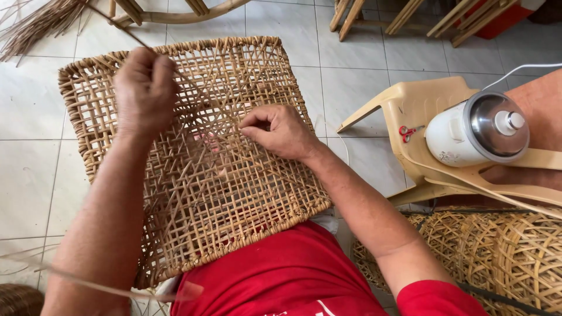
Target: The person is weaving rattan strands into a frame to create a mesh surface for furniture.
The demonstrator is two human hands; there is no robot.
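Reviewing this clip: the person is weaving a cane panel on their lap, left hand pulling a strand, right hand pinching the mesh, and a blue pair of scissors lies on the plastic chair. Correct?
Not quite. The scissors have red handles, not blue, as the head view shows. The rest stands: woven cane panel on the lap, left hand gripping a strand, right hand pinching the mesh, scissors on the plastic chair.
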